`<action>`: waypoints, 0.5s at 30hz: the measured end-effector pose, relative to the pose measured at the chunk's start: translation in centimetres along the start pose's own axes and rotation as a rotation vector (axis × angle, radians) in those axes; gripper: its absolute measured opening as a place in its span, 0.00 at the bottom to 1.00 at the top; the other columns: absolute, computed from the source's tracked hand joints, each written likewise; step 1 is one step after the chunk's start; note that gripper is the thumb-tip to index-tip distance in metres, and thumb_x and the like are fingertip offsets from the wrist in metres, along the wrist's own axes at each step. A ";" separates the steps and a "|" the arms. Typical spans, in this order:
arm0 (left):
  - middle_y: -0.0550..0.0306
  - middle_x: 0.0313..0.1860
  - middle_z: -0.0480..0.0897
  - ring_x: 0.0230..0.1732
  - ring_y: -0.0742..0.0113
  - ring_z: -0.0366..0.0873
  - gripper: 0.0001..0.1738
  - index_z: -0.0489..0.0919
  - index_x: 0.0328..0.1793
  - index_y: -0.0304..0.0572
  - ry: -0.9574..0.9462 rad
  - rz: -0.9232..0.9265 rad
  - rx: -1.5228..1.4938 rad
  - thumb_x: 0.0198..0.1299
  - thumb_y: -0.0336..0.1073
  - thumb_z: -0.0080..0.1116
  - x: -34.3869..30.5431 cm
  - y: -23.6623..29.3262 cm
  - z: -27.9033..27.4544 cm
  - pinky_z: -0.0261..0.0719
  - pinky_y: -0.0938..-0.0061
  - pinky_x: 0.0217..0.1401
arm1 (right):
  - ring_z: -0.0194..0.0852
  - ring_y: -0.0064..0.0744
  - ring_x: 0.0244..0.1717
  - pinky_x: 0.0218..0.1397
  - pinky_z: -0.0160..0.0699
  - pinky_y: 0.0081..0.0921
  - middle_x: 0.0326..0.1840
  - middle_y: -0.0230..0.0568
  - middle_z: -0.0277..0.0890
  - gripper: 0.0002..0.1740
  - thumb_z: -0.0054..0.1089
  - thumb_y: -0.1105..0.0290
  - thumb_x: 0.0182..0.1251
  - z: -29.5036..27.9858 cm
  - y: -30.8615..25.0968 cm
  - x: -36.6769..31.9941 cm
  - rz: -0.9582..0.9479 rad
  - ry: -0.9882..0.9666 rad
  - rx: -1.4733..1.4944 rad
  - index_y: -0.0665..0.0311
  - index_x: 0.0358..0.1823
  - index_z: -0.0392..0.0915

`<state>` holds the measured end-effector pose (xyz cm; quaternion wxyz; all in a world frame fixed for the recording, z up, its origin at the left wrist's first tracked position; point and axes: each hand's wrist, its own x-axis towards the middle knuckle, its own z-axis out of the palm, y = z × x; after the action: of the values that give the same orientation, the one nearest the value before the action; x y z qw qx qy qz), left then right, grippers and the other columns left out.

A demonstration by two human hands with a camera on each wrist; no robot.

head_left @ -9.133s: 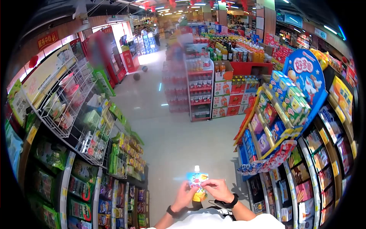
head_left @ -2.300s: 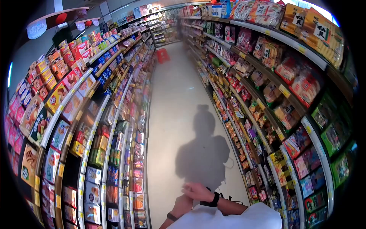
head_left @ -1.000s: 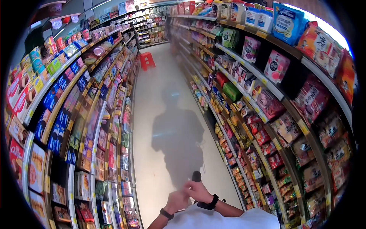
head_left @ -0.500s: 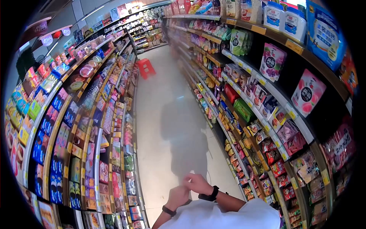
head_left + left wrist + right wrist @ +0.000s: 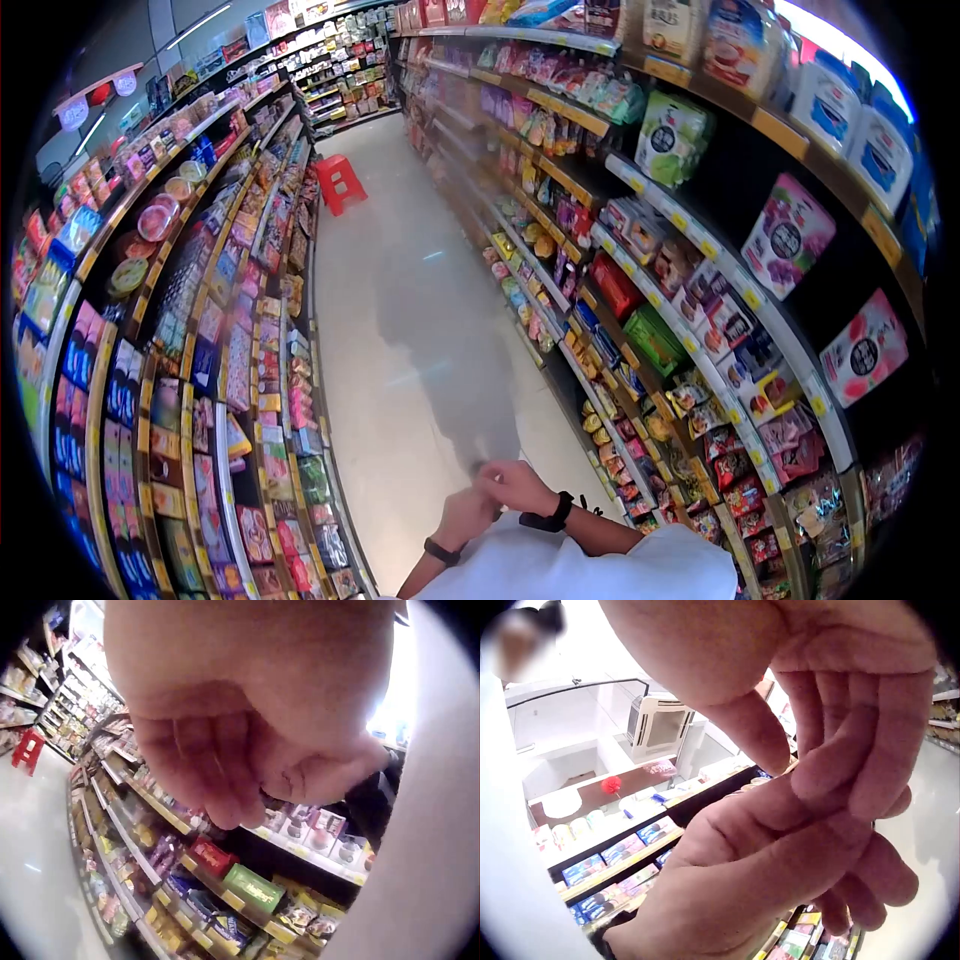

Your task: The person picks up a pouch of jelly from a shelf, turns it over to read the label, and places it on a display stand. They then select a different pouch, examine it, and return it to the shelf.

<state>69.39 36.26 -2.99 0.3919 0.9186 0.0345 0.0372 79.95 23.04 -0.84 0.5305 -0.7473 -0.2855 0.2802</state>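
Both hands are together in front of a white shirt, low in the head view. The left hand (image 5: 467, 516) has its palm turned up in the right wrist view, its fingers (image 5: 859, 896) loosely bent and nothing held. Over it lies the right hand (image 5: 520, 487), its bent fingertips touching the left hand near the base of the fingers. No object shows in the right hand (image 5: 817, 697) either. In the left wrist view, the left hand (image 5: 247, 735) hangs loosely curled before the shelves. Each wrist wears a dark band.
Shelves of packaged snacks (image 5: 785, 235) line the right side, and more shelves (image 5: 190, 330) the left. A red stool (image 5: 341, 184) stands on the pale floor (image 5: 370, 400) by the left shelves. Further shelving (image 5: 345, 75) crosses the aisle's far end.
The pouch held in both hands at the earliest frame is no longer in them. The surroundings changed from an open shop area to this aisle, and lately the red stool shifted left in view.
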 end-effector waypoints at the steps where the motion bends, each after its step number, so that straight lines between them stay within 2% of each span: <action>1: 0.46 0.32 0.85 0.35 0.43 0.84 0.07 0.84 0.41 0.44 0.003 0.021 0.012 0.59 0.34 0.59 2.1 -0.8 -1.3 0.81 0.54 0.35 | 0.82 0.25 0.28 0.31 0.80 0.25 0.32 0.40 0.86 0.13 0.64 0.63 0.69 -0.6 -1.3 2.2 0.033 -0.003 -0.009 0.67 0.45 0.84; 4: 0.45 0.32 0.85 0.34 0.42 0.84 0.06 0.84 0.41 0.41 0.017 0.077 0.018 0.60 0.29 0.60 8.2 -3.0 -4.7 0.82 0.57 0.34 | 0.83 0.25 0.28 0.33 0.81 0.25 0.32 0.41 0.86 0.13 0.64 0.63 0.69 -2.5 -3.6 8.7 0.012 -0.003 -0.046 0.67 0.45 0.84; 7: 0.45 0.33 0.85 0.34 0.43 0.84 0.08 0.85 0.44 0.42 0.023 0.126 0.008 0.59 0.29 0.61 12.8 -6.1 -7.2 0.83 0.58 0.35 | 0.87 0.40 0.36 0.41 0.83 0.33 0.36 0.49 0.86 0.16 0.60 0.60 0.71 -3.0 -3.6 14.5 -0.008 0.033 -0.021 0.68 0.44 0.83; 10: 0.45 0.34 0.85 0.34 0.43 0.84 0.09 0.86 0.46 0.43 0.011 0.143 0.023 0.59 0.29 0.62 16.7 -9.0 -8.5 0.83 0.59 0.35 | 0.87 0.43 0.37 0.42 0.83 0.34 0.38 0.49 0.86 0.16 0.59 0.60 0.71 -3.3 -4.9 18.4 0.075 0.064 -0.010 0.68 0.45 0.83; 15: 0.45 0.35 0.86 0.35 0.44 0.85 0.09 0.86 0.45 0.42 -0.087 0.123 0.047 0.58 0.30 0.64 22.3 -11.6 -11.4 0.84 0.59 0.36 | 0.86 0.45 0.37 0.43 0.83 0.35 0.39 0.51 0.86 0.17 0.59 0.59 0.70 -4.0 -4.2 24.9 0.048 0.057 -0.060 0.68 0.46 0.83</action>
<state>90.14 54.52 -2.59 0.3685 0.9286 -0.0384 0.0205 99.23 39.75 1.39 0.5088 -0.7773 -0.2608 0.2627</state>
